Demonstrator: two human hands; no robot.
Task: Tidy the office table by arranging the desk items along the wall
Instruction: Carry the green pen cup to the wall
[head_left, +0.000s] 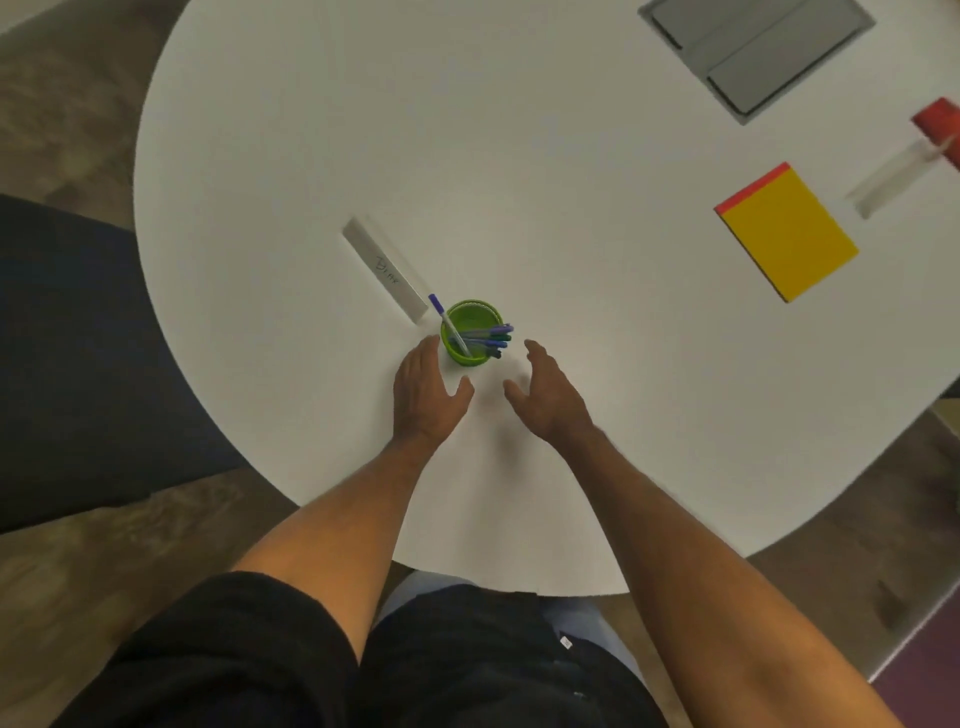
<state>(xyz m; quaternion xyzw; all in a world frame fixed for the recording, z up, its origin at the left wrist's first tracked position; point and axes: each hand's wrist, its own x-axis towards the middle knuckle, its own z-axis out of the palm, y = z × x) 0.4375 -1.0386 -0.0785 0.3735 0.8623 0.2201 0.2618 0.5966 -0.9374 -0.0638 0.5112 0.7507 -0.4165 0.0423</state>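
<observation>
Hands flank a green pen cup (471, 332) near the middle of the white round table (322, 130). Left hand (423, 392) is spread, fingertips at the cup's left wall; contact unclear. Right hand (545, 395) is spread too, fingers loose, just right of the cup and apart from it. Neither holds anything. The cup stands upright with several blue and green pens (488, 338) leaning right and one white-barrelled pen (451, 325) leaning left. A white name strip (385, 270) with handwriting lies flat just up-left of the cup. Well apart, far right: yellow notepad (787, 234) with red top edge, a blurred clear ruler (893, 179) beside a red item (939, 127) at the frame edge, and a grey hatch (758, 52) set into the tabletop.
</observation>
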